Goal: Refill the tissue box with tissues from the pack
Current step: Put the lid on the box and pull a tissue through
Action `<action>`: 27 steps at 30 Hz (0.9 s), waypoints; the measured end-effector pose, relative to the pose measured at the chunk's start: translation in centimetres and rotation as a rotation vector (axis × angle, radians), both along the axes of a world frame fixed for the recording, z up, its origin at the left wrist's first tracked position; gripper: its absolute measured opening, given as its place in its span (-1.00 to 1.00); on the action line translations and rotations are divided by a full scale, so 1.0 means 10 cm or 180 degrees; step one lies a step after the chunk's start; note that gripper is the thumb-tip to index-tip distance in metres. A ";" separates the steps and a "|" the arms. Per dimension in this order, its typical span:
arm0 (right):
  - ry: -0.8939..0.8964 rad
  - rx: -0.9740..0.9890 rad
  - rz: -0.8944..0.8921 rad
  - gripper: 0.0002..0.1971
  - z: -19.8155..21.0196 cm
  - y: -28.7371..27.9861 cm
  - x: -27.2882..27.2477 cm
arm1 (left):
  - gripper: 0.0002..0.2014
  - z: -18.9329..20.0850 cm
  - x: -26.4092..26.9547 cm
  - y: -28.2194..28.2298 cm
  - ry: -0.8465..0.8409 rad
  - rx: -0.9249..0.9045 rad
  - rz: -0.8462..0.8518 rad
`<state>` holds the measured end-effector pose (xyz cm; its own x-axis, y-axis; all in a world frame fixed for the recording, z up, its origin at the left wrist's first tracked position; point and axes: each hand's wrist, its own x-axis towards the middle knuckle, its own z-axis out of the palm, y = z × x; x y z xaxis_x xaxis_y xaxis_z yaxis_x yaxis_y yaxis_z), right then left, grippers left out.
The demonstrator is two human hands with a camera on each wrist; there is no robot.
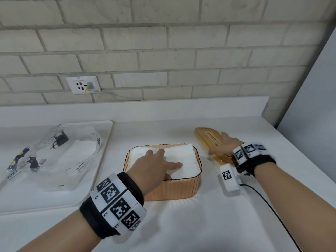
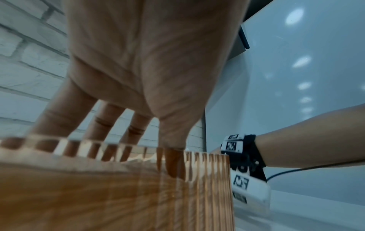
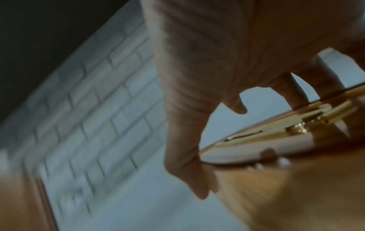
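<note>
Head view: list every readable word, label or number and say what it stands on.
"TUWALYANG": clear plastic tissue pack on the white tray, printed more than once, cut off.
"L2", "L3": white coded band on the left wrist.
Print on the white wall socket plate: too small to read.

A ribbed, translucent orange plastic tissue box [image 1: 174,188] with rounded corners is standing upright and uncovered on the white counter, near its front edge. A stack of white folded tissues [image 1: 183,157] is lying flat inside it, filling it almost to the rim. The box's flat amber plastic lid [image 1: 209,139], with a long slot down its middle, is lying apart from the box, just to its right. To the left of the box, the crumpled clear plastic tissue pack [image 1: 54,157], printed with dark cartoon figures and lettering, is lying opened and slack with some white tissue showing inside.
</note>
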<state>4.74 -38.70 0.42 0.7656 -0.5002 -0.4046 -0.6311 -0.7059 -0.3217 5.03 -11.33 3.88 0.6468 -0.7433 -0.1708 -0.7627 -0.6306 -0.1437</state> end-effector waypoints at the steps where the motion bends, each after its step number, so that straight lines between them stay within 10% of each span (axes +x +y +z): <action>1: -0.0209 0.0570 0.0036 0.14 0.13 0.04 -0.05 | -0.52 0.01 0.00 0.00 0.0013 0.0009 -0.0001; 5: -0.0922 0.1569 0.0765 0.25 0.55 0.38 -0.27 | -0.52 0.02 0.01 0.00 0.0025 0.0017 -0.0006; 14: -0.0764 0.0900 0.2130 0.26 0.61 1.02 -0.34 | -0.63 -0.09 0.01 0.30 0.0057 -0.0872 0.0184; 22: -0.0543 0.0486 0.2484 0.26 0.65 1.13 -0.27 | -0.02 -0.42 0.10 0.87 0.0526 -0.2060 0.0264; 27: -0.0450 0.0223 0.2646 0.27 0.64 1.18 -0.24 | -0.26 -0.56 0.18 1.08 0.0186 -0.2585 0.0511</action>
